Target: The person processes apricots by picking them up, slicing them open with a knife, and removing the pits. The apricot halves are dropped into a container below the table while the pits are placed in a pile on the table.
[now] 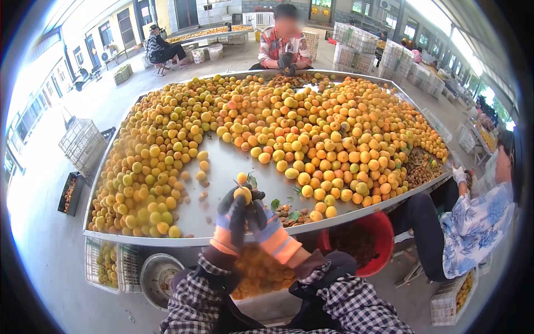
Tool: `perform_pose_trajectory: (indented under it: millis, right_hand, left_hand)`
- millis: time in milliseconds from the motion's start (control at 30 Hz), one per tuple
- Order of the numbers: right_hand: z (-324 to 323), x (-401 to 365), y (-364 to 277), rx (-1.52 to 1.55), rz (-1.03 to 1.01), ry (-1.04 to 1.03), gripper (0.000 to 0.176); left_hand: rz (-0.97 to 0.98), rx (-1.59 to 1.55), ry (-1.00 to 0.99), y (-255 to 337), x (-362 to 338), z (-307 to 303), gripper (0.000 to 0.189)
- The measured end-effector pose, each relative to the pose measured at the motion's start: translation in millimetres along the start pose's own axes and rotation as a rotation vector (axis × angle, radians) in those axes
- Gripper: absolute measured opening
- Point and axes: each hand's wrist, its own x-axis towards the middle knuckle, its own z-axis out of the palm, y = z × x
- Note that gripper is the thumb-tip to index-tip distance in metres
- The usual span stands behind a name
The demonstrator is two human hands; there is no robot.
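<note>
Both my hands wear gloves with black fingers and orange-and-blue striped cuffs. They meet at the near edge of the metal-topped table (222, 161). My left hand (229, 214) is closed around a yellow-orange apricot (243, 194). Pressed against the same fruit from the other side are the fingers of my right hand (256, 213). Just beyond the fingertips shows another apricot (242, 177), beside a few green leaves (252, 181). A small heap of brown pits (286, 215) lies to the right of my right hand.
Apricots (334, 139) are piled across the table. Below its edge are a crate of halved-looking orange fruit (264, 270), a red basin (381, 245), a metal basin (161, 273) and a white crate (129, 267). Co-workers sit opposite (285, 44) and at right (478, 222).
</note>
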Motion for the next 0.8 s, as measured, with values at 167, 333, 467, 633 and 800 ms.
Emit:
perform_pose_trajectory:
  millis: [167, 333, 467, 633, 800]
  right_hand:
    - [-7, -3, -2, -0.045, -0.012, -0.017, 0.030]
    - [-20, -2, -14, -0.133, 0.030, -0.106, 0.031]
    - [-6, -1, -9, -0.075, 0.017, -0.033, 0.025]
    - [-1, 1, 3, -0.140, 0.162, -0.081, 0.023]
    - [-14, 3, -8, -0.172, 0.067, -0.048, 0.026]
  left_hand:
    - [-0.063, -0.078, -0.044, -4, 6, -6, 0.046]
    - [-0.015, 0.122, -0.162, 17, 14, -27, 0.051]
    - [-0.132, -0.157, -0.104, 4, 2, -14, 0.040]
    - [-0.226, -0.270, -0.017, -8, 3, -2, 0.044]
    - [0.020, 0.296, -0.084, -4, 15, -26, 0.043]
